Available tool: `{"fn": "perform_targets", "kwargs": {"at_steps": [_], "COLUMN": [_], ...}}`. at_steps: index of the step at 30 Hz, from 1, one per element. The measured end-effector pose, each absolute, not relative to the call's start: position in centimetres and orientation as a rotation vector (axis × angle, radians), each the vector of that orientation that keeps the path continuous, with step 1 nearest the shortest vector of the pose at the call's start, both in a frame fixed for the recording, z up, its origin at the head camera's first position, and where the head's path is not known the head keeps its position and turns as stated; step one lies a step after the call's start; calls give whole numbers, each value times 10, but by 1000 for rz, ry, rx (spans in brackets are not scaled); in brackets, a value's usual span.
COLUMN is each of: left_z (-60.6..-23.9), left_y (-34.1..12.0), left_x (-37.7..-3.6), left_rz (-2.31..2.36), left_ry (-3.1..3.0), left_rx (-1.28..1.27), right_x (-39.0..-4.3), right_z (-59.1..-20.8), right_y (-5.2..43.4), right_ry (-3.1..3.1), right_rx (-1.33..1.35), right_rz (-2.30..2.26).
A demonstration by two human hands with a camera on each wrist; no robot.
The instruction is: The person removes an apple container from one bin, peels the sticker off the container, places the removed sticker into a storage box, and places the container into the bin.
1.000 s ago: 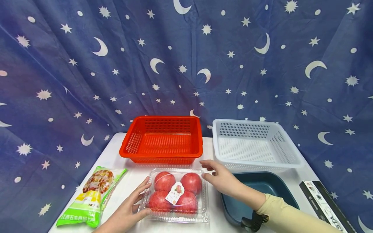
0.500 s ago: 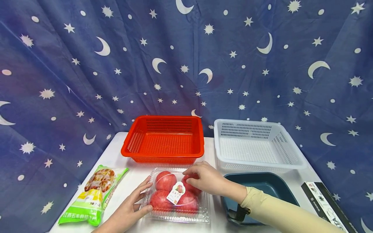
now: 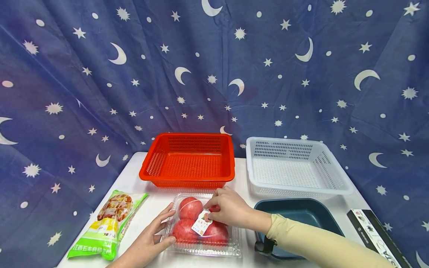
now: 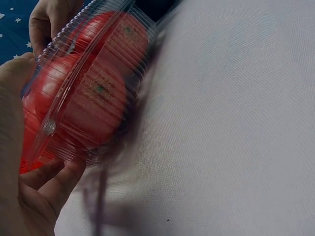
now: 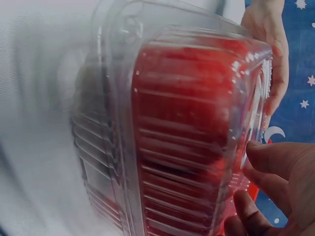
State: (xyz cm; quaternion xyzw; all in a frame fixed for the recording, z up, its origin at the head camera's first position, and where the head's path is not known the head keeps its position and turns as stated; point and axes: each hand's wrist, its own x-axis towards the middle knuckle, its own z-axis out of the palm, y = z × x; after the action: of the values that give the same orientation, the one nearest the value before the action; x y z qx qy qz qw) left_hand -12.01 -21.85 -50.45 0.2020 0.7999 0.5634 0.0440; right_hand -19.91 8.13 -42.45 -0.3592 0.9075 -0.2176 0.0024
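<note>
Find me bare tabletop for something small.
Bare table shows between green bag and red basket, and between that bag and the left hand. Crowded: around the fruit box and over the dark basin, where the right forearm crosses.

Right hand (image 3: 232, 209) now at the label (image 3: 201, 223)

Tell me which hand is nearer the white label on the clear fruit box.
Right. The right hand is over the clear box, right by the upper end of the white label; the left hand is farther off, at the box's left side.
</note>
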Motion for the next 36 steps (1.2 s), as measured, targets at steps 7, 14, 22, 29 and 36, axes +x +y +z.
{"fn": "perform_targets", "kwargs": {"at_steps": [7,14,22,29,36], "left_z": [-504,-505,-503,-504,-505], "left_y": [-219,-218,-217,-218,-218], "left_x": [-120,-118,-118,-119,-119], "left_rz": [1723,1710,1743,1737,1739], "left_ry": [2452,2483,2425,2436,2428], "left_rx": [615,709,581,623,630], "right_x": [-197,-197,-195,-195,-195], "right_z": [-427,-428,-425,-424,-422], "right_y": [79,74,71,70,70], "right_ry": [2859,2853,2828,2837,2829], "right_rx": [-1142,-1133,-1145,-1153,-1155], "right_rz": [-679,-692,-677,-628,-579]}}
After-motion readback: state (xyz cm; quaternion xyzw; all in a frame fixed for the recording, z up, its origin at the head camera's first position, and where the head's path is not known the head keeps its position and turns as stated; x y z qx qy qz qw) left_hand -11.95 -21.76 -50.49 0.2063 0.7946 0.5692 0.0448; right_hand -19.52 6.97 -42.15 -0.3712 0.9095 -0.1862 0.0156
